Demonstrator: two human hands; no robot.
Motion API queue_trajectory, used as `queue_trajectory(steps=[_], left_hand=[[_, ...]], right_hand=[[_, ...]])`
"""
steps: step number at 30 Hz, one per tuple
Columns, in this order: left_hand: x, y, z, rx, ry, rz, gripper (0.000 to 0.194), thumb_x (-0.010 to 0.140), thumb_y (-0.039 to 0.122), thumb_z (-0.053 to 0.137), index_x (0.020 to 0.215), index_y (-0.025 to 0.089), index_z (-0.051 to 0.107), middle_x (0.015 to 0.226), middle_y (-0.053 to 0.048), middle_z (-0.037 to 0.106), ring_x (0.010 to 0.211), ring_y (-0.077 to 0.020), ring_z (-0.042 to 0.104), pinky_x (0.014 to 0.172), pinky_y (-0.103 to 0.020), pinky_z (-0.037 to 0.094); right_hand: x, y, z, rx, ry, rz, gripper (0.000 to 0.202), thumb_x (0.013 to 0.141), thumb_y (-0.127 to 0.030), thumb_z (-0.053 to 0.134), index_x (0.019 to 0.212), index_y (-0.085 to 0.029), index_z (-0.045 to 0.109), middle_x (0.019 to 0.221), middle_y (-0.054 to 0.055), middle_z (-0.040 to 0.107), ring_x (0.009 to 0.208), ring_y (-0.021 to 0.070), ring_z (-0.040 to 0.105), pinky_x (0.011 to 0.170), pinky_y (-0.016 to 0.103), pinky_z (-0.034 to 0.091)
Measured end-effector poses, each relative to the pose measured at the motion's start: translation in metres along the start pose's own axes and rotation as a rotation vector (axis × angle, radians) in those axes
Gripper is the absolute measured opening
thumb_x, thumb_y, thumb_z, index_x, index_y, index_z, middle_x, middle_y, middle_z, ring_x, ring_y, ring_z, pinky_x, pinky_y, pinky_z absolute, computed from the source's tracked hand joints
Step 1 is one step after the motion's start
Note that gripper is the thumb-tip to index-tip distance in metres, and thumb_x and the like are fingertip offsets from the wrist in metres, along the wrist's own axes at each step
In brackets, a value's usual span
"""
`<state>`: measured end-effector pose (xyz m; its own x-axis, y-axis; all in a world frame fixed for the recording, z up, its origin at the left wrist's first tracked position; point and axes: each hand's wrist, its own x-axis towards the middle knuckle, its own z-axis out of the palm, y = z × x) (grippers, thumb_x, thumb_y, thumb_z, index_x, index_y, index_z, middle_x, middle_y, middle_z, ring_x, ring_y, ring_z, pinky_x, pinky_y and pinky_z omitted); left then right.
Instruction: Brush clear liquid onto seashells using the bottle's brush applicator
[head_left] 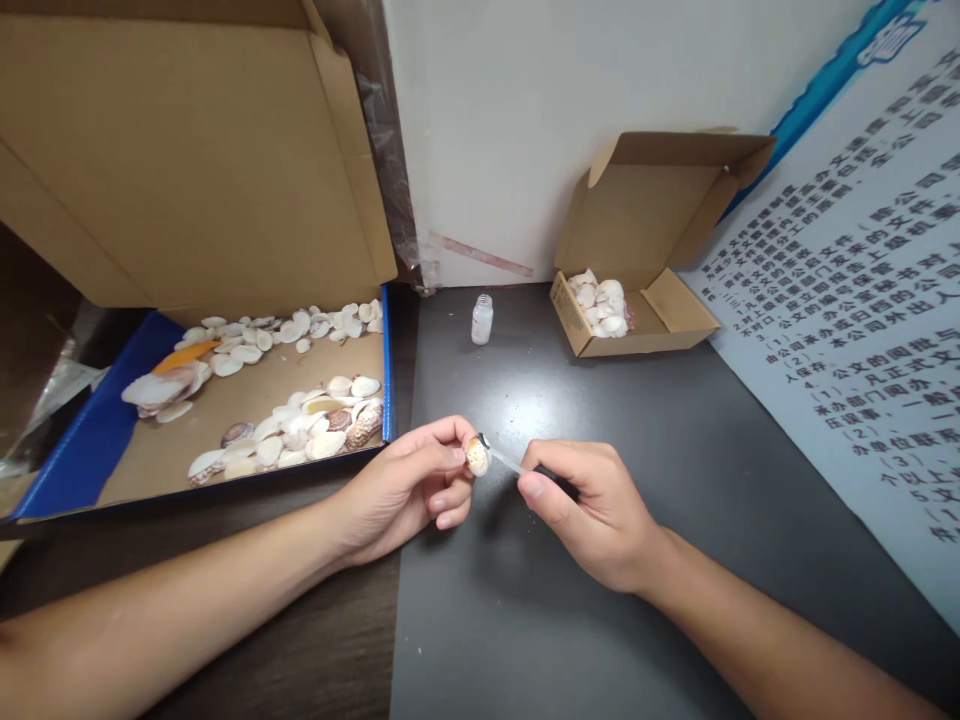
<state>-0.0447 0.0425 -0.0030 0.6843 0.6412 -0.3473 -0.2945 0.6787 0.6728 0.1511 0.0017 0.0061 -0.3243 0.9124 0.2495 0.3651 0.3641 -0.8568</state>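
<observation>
Between the thumb and forefinger of my left hand is a small whitish shell with yellowish spots and a dark patch at its top. My right hand is closed around a thin, pale stick-like tool. The tool's far end reaches the shell's upper right side; whether it touches is too small to tell. Both hands are above the dark grey mat. Behind them stands a small open glass bottle with whitish contents.
At the left, a large open blue-edged box holds many loose shells and a large scallop shell. A small open cardboard box with white shells sits back right. A printed sheet lines the right side.
</observation>
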Motion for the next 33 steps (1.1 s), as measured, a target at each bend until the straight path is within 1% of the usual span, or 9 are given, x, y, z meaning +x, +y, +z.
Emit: queue_trajectory(steps=[5,12,19,24,29,33], left_hand=[[0.0008,-0.0006,-0.0024,-0.024,-0.022,-0.003,0.005,0.083,0.015,0.060,0.080,0.015,0.056,0.070,0.002,0.052,0.047,-0.0033,0.037,0.047,-0.018,0.038],[0.0004,-0.0007,-0.0024,-0.030,-0.018,-0.001,0.006,0.083,0.012,0.057,0.078,0.014,0.055,0.070,0.002,0.052,0.047,-0.0032,0.038,0.047,-0.017,0.038],[-0.0005,0.0001,-0.0005,-0.011,-0.009,-0.004,0.008,0.081,0.010,0.058,0.076,0.015,0.053,0.077,0.001,0.053,0.047,-0.0023,0.038,0.046,-0.018,0.038],[-0.0001,-0.0006,-0.0026,-0.008,-0.033,0.006,0.008,0.083,0.011,0.058,0.078,0.016,0.052,0.073,0.003,0.051,0.047,-0.0026,0.037,0.046,-0.017,0.037],[-0.0003,-0.0004,-0.0022,-0.003,-0.027,0.001,0.008,0.083,0.013,0.059,0.079,0.016,0.053,0.073,0.003,0.051,0.046,-0.0026,0.036,0.046,-0.017,0.037],[-0.0004,-0.0003,-0.0017,0.006,-0.023,0.001,0.009,0.084,0.015,0.059,0.079,0.016,0.052,0.072,0.003,0.050,0.046,-0.0024,0.035,0.046,-0.017,0.036]], right_hand=[[0.0004,0.0000,0.0003,0.000,-0.007,0.003,0.036,0.095,-0.031,0.050,0.061,-0.019,0.041,0.054,-0.006,0.038,0.048,0.0076,0.035,0.049,0.021,0.028],[-0.0014,-0.0002,0.0009,0.008,-0.007,-0.001,0.035,0.095,-0.030,0.050,0.062,-0.019,0.042,0.054,-0.006,0.038,0.048,0.0077,0.035,0.049,0.021,0.028],[0.0003,0.0000,0.0008,0.060,-0.047,-0.063,0.034,0.093,-0.031,0.051,0.062,-0.020,0.043,0.054,-0.006,0.038,0.048,0.0080,0.035,0.048,0.022,0.028],[0.0004,-0.0011,0.0005,-0.019,0.026,0.009,0.038,0.094,-0.032,0.050,0.060,-0.020,0.037,0.053,-0.006,0.035,0.048,0.0079,0.032,0.047,0.022,0.026],[0.0002,-0.0010,0.0011,0.025,-0.027,-0.037,0.037,0.093,-0.032,0.051,0.061,-0.020,0.039,0.054,-0.006,0.037,0.048,0.0076,0.033,0.047,0.022,0.027],[0.0008,-0.0007,0.0007,-0.024,0.024,0.012,0.039,0.094,-0.032,0.050,0.060,-0.020,0.036,0.053,-0.006,0.035,0.048,0.0077,0.033,0.047,0.022,0.026]])
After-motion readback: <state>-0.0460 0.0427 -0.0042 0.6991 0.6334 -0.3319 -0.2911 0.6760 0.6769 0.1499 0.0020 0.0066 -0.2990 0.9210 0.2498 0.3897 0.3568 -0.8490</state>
